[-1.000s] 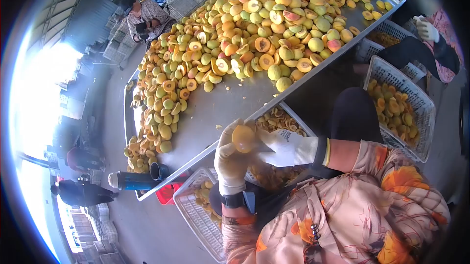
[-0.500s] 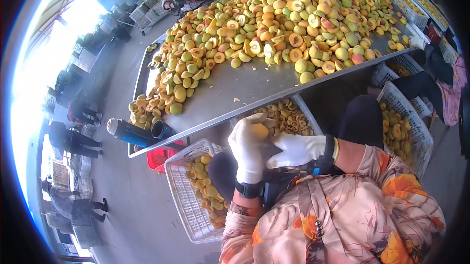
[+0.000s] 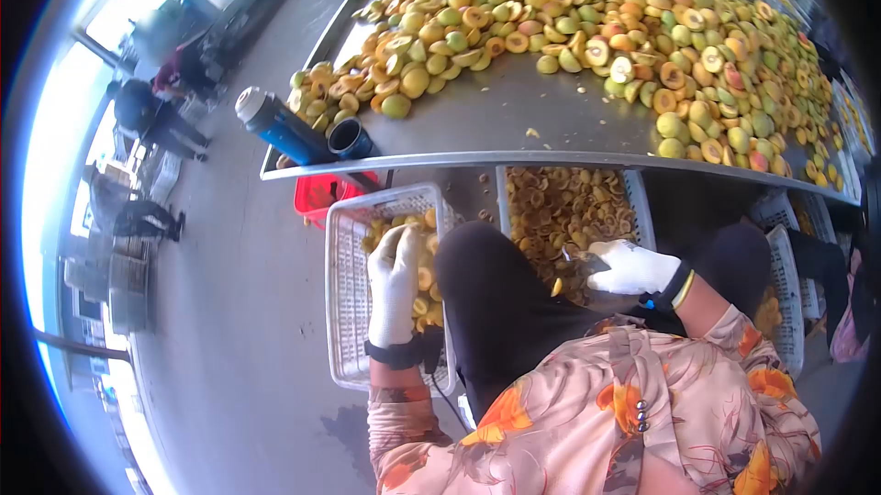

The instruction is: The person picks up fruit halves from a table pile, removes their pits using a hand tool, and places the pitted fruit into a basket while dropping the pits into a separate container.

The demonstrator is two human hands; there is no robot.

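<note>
My left hand (image 3: 393,284), in a white glove, is over the near side of a white plastic basket (image 3: 343,311) of yellow fruit halves (image 3: 426,277) that look like peaches. Its fingers are loosely bent and no fruit shows in them. My right hand (image 3: 633,268), also gloved, is closed around a small dark-handled tool (image 3: 596,265) above a crate (image 3: 504,211) of brownish fruit scraps (image 3: 578,206). The tool's tip blends into the scraps, so its kind is unclear. A small orange piece (image 3: 557,287) shows near my knee, below the tool.
A metal table (image 3: 459,133) in front bears a large heap of whole and halved fruit (image 3: 551,22). A blue thermos (image 3: 283,128) and a dark cup (image 3: 350,140) stand at its left corner, above a red bucket (image 3: 317,194). Several people (image 3: 151,114) work at the far left.
My hands have parted: the left moved left to the basket, and the yellow fruit it held no longer shows in it. The right moved right over the scrap crate. The view has turned left and down.
</note>
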